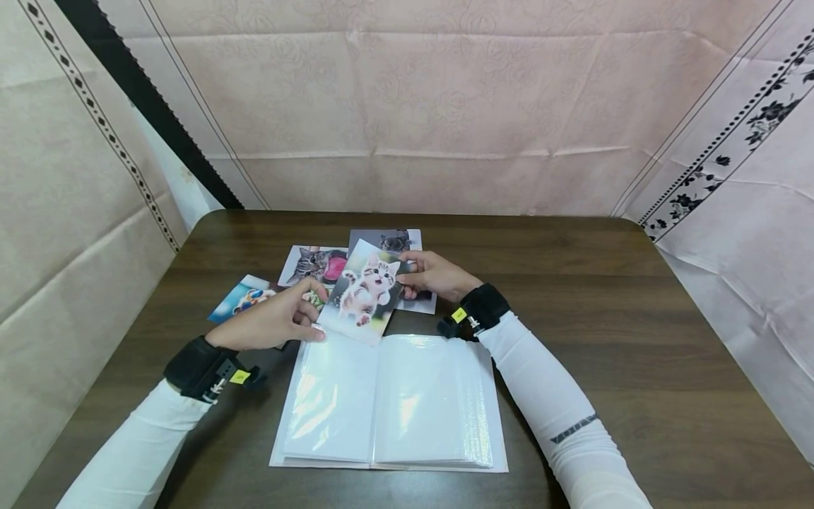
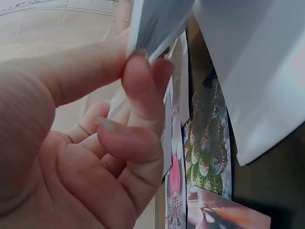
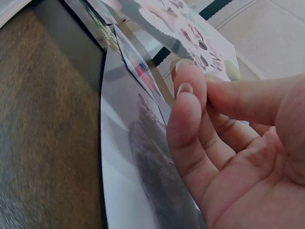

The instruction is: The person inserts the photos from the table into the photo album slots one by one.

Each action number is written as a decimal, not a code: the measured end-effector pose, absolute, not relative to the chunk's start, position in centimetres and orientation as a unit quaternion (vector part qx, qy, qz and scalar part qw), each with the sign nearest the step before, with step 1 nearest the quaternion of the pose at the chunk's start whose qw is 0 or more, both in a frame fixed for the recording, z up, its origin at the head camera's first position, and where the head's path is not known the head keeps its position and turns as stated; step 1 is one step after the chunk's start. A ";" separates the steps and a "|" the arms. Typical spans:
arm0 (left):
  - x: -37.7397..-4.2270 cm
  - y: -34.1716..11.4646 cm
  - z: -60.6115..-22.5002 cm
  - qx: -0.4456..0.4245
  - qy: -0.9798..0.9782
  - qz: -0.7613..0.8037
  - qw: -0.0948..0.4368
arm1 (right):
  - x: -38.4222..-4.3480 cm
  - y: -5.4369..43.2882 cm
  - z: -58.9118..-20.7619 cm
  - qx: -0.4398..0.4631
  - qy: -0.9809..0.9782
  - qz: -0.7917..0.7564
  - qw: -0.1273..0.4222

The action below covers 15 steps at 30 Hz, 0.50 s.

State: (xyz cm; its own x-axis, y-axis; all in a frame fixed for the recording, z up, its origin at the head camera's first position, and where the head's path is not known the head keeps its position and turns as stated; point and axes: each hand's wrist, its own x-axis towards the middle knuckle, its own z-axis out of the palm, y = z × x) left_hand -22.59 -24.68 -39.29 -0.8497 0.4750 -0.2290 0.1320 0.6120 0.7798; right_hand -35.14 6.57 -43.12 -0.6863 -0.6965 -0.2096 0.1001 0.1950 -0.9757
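A kitten photo (image 1: 367, 291) is tilted over the top edge of an open photo album (image 1: 420, 410) with clear sleeve pages. My right hand (image 1: 439, 276) pinches its right edge between thumb and fingers; the right wrist view shows the kitten photo (image 3: 190, 33) above the fingertips. At its lower left corner, my left hand (image 1: 280, 314) pinches the photo, the thumb right at the album's top left corner. In the left wrist view, thumb and index finger close on a thin, white-edged sheet (image 2: 159, 24). The remaining fingers of the left hand are loosely bent.
Behind the album lie several photos: one with a blue background (image 1: 232, 300), a cat with a pink shape (image 1: 311, 263) and a grey cat photo (image 1: 384, 240) partly under the held one. All rest on a brown wooden table (image 1: 604, 339), with a patterned cloth (image 1: 445, 106) hanging behind.
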 end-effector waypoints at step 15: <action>-22.4 -24.5 -39.4 0.201 0.898 0.350 0.177 | -35.3 6.5 -43.2 -0.210 0.697 -0.598 0.336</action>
